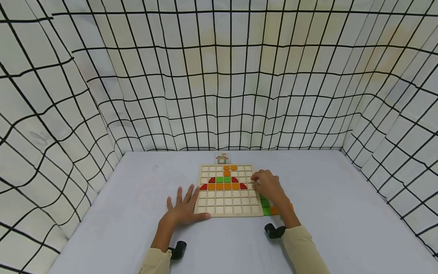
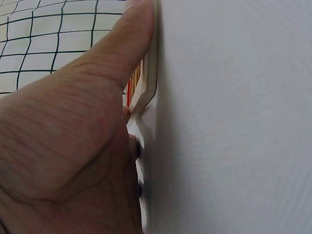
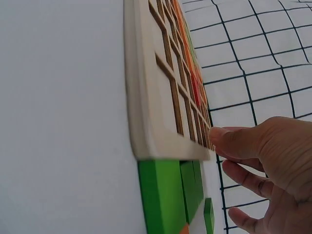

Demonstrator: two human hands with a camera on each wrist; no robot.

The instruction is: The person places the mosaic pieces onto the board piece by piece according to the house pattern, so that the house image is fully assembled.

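Observation:
A wooden grid board [image 1: 227, 209] lies on the table with coloured pieces set in its cells. Two rounded orange pieces [image 1: 234, 168] sit above an orange square [image 1: 227, 173]. Below come green squares [image 1: 223, 179] flanked by red curved pieces [image 1: 212, 179], then an orange row with red ends. My left hand [image 1: 183, 211] rests flat at the board's left front corner, fingers spread, thumb along the front edge. Over the right edge, my right hand [image 1: 269, 187] has thumb and index fingertip together, with the other fingers loosely bent; whether a piece is between them, I cannot tell.
Loose green blocks [image 3: 168, 195] lie against the board's right side, with orange blocks [image 1: 273, 211] among them, partly under my right forearm. A small pattern card [image 1: 222, 158] is behind the board. Black netting [image 1: 230, 95] over white sheeting surrounds the table's back and sides.

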